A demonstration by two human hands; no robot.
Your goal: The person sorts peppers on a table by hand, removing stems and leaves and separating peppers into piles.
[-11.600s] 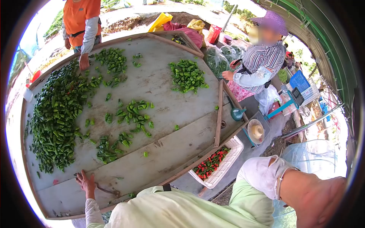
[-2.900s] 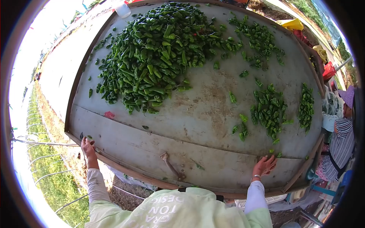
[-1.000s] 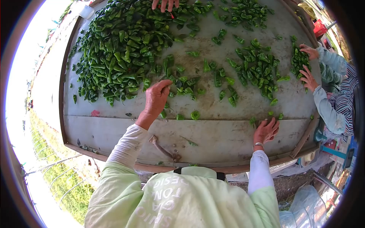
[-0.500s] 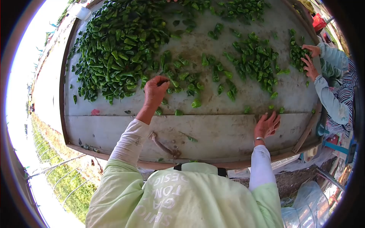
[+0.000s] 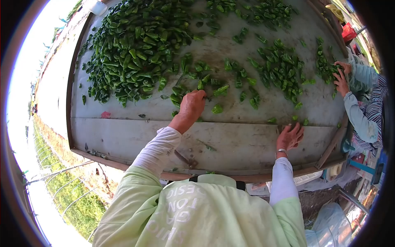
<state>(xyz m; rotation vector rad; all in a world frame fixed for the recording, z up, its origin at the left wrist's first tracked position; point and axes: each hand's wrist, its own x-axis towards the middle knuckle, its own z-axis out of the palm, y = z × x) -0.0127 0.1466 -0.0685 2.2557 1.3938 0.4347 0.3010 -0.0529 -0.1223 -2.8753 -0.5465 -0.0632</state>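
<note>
- My left hand (image 5: 189, 110) curls down beside loose green peppers (image 5: 221, 90), fingertips drawn in, and whether they pinch one I can't make out
- Over here my right hand (image 5: 289, 139) has its fingers apart on the grey tabletop (image 5: 234, 144), stray peppers (image 5: 305, 122) just beyond
- Up left, the big heap (image 5: 131, 53); further right, a smaller pile (image 5: 284, 70), then a co-worker's sleeve (image 5: 358, 117) at the edge

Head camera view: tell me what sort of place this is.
Probably a farm's produce work area: a large heap of glossy green peppers and smaller pepper clusters lie on a wide grey wood-edged table, with leafy green plants off to the left.
</note>
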